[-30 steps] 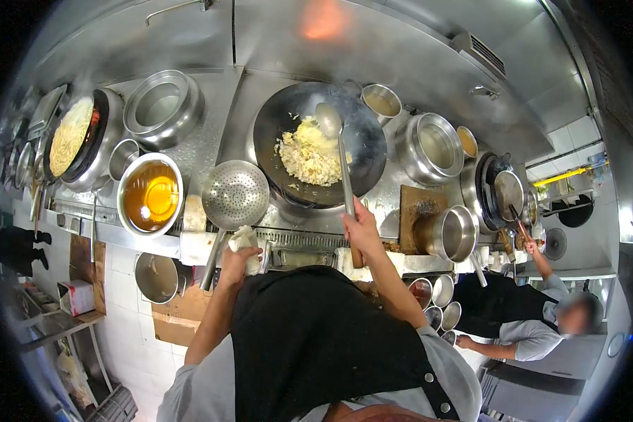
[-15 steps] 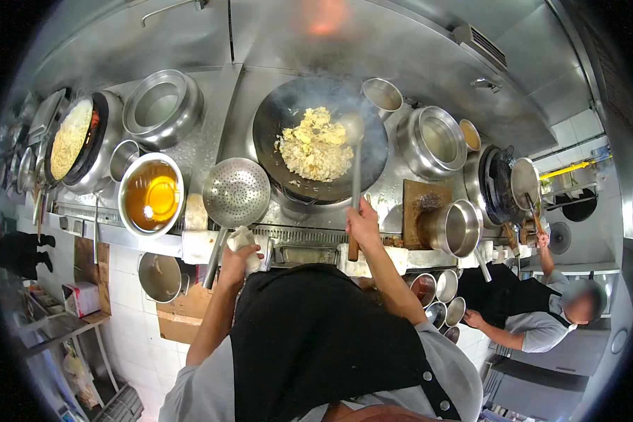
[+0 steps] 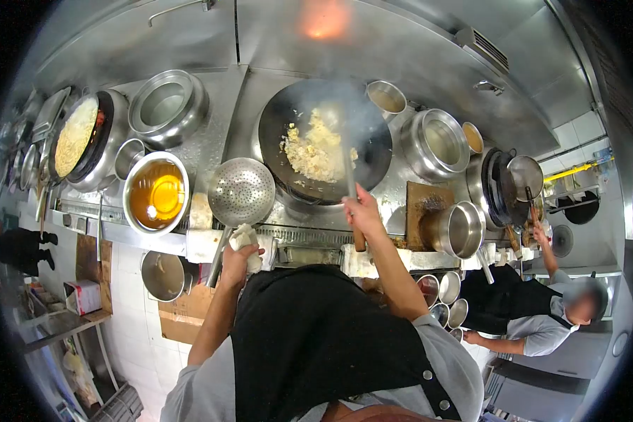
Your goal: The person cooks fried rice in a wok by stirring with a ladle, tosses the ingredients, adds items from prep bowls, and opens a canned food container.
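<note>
Rice with egg (image 3: 315, 151) lies in the dark wok (image 3: 278, 126), and smoke rises over its right side. My right hand (image 3: 363, 209) is wrapped round the handle of a long ladle (image 3: 349, 165), whose bowl is over the food, blurred by smoke and motion. My left hand (image 3: 238, 261) grips a crumpled white cloth (image 3: 247, 246) at the counter's front edge. Beside that hand runs the handle of a perforated strainer (image 3: 241, 191), which lies left of the wok. A metal bowl of orange-brown liquid (image 3: 156, 193) stands further left.
Metal pots (image 3: 436, 141) stand right of the wok, with a saucepan (image 3: 463, 230) nearer me. At the far right a co-worker (image 3: 524, 316) holds a pan's handle. A large pot (image 3: 169, 104) and a second wok with pale food (image 3: 77, 137) are at the left.
The ladle's bowl has swung from the wok's right side back over the food. The egg and rice have shifted and spread. The co-worker's pan has moved slightly.
</note>
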A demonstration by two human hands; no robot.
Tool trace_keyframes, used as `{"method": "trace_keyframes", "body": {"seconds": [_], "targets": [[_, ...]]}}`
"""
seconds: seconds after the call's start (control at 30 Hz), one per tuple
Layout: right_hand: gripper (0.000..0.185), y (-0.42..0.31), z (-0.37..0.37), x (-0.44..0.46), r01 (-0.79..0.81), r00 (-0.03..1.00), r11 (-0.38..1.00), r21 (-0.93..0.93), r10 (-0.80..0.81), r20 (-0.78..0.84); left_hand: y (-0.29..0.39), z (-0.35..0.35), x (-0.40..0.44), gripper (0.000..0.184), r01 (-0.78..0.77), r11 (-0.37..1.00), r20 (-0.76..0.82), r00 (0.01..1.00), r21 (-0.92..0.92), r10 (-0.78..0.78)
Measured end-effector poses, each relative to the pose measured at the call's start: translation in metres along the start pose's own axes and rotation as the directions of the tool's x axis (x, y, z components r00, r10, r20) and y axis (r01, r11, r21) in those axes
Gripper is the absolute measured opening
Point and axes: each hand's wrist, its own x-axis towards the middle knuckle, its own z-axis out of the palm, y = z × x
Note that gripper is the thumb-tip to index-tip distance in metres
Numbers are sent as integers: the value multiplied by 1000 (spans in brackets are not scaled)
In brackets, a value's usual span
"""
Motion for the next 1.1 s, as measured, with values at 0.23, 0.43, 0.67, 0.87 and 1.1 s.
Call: {"method": "trace_keyframes", "body": {"seconds": [0.23, 0.43, 0.67, 0.87, 1.1], "targets": [[56, 9, 6, -29, -43, 993, 998, -37, 39, -113, -2, -14, -9, 32, 108, 993, -50, 993, -50, -111], [39, 6, 14, 0, 140, 975, 990, -25, -143, -171, 1, -2, -10, 30, -1, 1000, 3, 1000, 25, 1], [32, 13, 20, -30, 30, 997, 999, -19, -31, -73, 4, 29, 2, 26, 115, 986, 169, 981, -122, -94], [34, 11, -4, 10, -1, 1000, 997, -75, 0, -9, -8, 84, 47, 45, 305, 922, 274, 932, -240, -237], [37, 15, 0, -2, 91, 974, 975, -203, -130, -188, 21, 144, 99, 42, 383, 920, 145, 918, -82, -369]]}}
